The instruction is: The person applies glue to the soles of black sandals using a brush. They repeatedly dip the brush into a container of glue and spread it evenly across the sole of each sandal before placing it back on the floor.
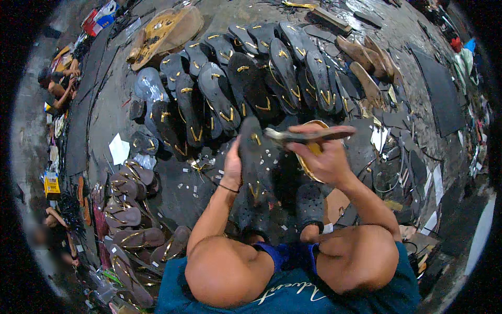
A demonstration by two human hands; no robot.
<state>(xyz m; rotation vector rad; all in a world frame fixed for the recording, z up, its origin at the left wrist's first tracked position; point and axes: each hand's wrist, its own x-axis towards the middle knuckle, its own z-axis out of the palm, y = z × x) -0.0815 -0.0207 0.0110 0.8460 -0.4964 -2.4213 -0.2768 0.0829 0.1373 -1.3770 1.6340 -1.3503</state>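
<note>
My left hand point(233, 163) grips the edge of a long dark sandal sole point(253, 157), its fingers mostly hidden behind it. The sole stands tilted between my knees and carries small gold strap pieces. In my right hand point(328, 159) is a brush-like tool point(308, 135) with a dark handle. Its pale, blurred end points left, close to the upper part of the sole. Just under the right hand shows a round yellow thing with a light rim point(302, 166), partly covered by the fingers; I cannot make out its kind.
Rows of dark soles with gold strap pieces point(214, 89) lie ahead. Finished-looking brown sandals point(141, 238) pile at the left, wooden shoe lasts point(368, 57) at the far right. A brown basin-like piece point(172, 31) sits far left. Scraps litter the floor. Other people point(58, 86) sit at the left edge.
</note>
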